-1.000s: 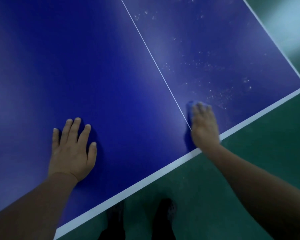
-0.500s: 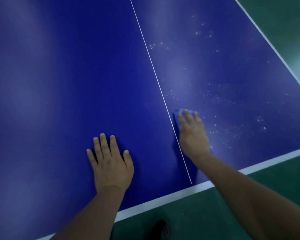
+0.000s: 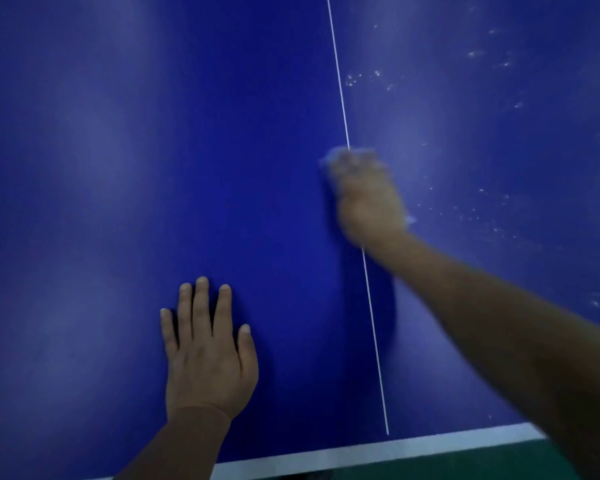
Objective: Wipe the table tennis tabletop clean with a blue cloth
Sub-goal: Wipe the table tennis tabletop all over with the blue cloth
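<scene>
You are leaning over the blue tabletop (image 3: 118, 168) with both hands down on it; no brand, label or lettering is showing anywhere on the surface, only painted lines. Your left hand (image 3: 207, 355) is lying flat, palm down, fingers straight and slightly spread, holding nothing, on the half left of the thin white centre line (image 3: 343, 109). Your right hand (image 3: 368, 199) is blurred and is sitting right on that line, farther from you than the left; it is pressing down on the blue cloth (image 3: 329, 161), which is peeking out pale at the fingertips and again as a small corner at the outer side of the hand; whether the fingers are curling round the cloth or lying straight on it you cannot tell through the blur. White specks (image 3: 482, 209) are scattering over the half to the right of the centre line, some near the right hand, more towards the top right; the left half is looking plain apart from soft glare. The broad white end line (image 3: 361, 452) is marking the near edge just beside your left wrist, with a green floor (image 3: 482, 462) beyond it; a sliver of the side line is showing at the top right corner; ahead and to the left the blue surface is running on to the frame edges.
</scene>
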`<state>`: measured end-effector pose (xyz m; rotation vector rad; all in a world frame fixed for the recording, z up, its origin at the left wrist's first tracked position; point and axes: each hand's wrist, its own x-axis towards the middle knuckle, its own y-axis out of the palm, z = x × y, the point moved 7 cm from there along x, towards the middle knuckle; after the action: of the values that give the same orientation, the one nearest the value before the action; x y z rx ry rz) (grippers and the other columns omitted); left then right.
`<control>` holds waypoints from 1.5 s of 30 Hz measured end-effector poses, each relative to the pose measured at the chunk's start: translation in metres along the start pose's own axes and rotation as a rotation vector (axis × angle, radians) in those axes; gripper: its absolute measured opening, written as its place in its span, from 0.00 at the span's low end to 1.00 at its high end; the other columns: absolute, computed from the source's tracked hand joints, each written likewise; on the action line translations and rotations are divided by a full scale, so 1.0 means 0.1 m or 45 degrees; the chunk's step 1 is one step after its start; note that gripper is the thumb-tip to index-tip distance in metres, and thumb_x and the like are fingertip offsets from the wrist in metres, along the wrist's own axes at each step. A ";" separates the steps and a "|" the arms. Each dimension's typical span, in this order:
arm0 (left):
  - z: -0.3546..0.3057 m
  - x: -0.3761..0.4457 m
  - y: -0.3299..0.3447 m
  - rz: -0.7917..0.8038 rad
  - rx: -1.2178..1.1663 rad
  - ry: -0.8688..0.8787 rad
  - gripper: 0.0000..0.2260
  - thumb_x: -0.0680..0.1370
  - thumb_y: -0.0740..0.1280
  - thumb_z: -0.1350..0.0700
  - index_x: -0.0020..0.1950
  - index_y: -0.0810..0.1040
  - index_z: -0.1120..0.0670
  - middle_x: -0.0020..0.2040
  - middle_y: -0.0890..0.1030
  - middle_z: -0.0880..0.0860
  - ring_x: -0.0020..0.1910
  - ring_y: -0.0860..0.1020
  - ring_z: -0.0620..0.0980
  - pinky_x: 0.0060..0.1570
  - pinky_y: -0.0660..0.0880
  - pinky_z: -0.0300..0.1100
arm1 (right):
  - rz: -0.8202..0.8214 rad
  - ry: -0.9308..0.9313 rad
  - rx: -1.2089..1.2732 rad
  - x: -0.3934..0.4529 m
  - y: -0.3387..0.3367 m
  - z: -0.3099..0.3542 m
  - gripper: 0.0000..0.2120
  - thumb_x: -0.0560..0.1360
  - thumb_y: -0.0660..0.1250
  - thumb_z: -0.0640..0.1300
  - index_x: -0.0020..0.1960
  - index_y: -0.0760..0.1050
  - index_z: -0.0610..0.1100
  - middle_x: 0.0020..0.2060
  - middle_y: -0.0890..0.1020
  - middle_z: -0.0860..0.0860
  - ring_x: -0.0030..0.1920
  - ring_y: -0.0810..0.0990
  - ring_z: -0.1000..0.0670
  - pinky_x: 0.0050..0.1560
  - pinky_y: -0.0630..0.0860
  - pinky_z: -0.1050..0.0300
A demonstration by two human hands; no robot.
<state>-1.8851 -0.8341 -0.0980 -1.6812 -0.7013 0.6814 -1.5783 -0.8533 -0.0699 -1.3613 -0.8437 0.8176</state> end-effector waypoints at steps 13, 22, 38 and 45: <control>-0.01 0.01 0.00 -0.020 0.016 0.000 0.27 0.80 0.51 0.47 0.77 0.63 0.58 0.79 0.58 0.60 0.80 0.51 0.58 0.76 0.45 0.61 | 0.086 -0.252 -0.065 -0.10 0.04 -0.11 0.27 0.77 0.53 0.35 0.77 0.64 0.44 0.75 0.66 0.44 0.72 0.64 0.36 0.72 0.63 0.42; 0.00 0.01 0.01 0.004 0.023 0.002 0.27 0.80 0.50 0.47 0.77 0.62 0.59 0.79 0.58 0.60 0.80 0.51 0.59 0.76 0.45 0.61 | -0.010 0.301 -0.119 -0.03 -0.12 -0.63 0.31 0.70 0.56 0.35 0.74 0.64 0.40 0.72 0.67 0.41 0.68 0.66 0.35 0.67 0.65 0.42; -0.01 0.03 0.00 0.056 0.016 -0.019 0.29 0.80 0.50 0.46 0.77 0.64 0.60 0.79 0.58 0.61 0.80 0.51 0.58 0.76 0.44 0.60 | 0.011 -0.089 -0.079 -0.37 -0.07 -1.39 0.25 0.78 0.51 0.36 0.74 0.66 0.36 0.72 0.69 0.36 0.71 0.66 0.31 0.75 0.59 0.38; -0.02 0.04 -0.01 0.026 -0.005 -0.024 0.29 0.80 0.49 0.45 0.76 0.65 0.60 0.79 0.58 0.61 0.80 0.51 0.59 0.76 0.45 0.61 | 0.158 -0.723 -0.183 -1.04 0.04 -1.23 0.23 0.79 0.53 0.42 0.72 0.70 0.42 0.72 0.70 0.41 0.71 0.66 0.33 0.73 0.61 0.37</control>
<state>-1.8811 -0.8320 -0.0972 -1.6895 -0.7001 0.7119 -1.5196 -1.0031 -0.0809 -1.3313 -1.2829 1.2932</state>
